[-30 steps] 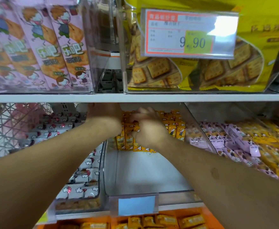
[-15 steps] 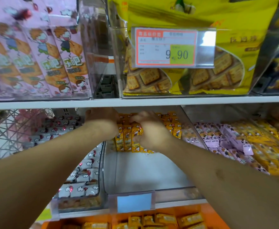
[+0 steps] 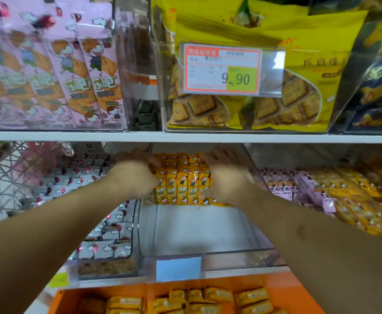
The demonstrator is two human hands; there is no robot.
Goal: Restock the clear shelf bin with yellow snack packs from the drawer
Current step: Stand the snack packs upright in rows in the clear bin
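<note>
A row of yellow snack packs (image 3: 182, 182) stands upright at the back of the clear shelf bin (image 3: 237, 254), whose front floor is bare white. My left hand (image 3: 133, 175) grips the row's left end and my right hand (image 3: 226, 175) grips its right end, so the packs are squeezed between them. More yellow packs (image 3: 208, 298) lie in the orange drawer (image 3: 283, 288) at the bottom of the view.
A bin of white packs (image 3: 108, 234) sits left of the clear bin, pink and yellow packs (image 3: 310, 189) to its right. The upper shelf edge (image 3: 185, 137) runs just above my hands, carrying pink boxes (image 3: 49, 75), yellow biscuit bags (image 3: 298, 98) and a 9.90 price tag (image 3: 223, 69).
My hands have spread apart from the middle of the row to its two ends, and the packs now stand tidier between them. My view has dropped slightly.
</note>
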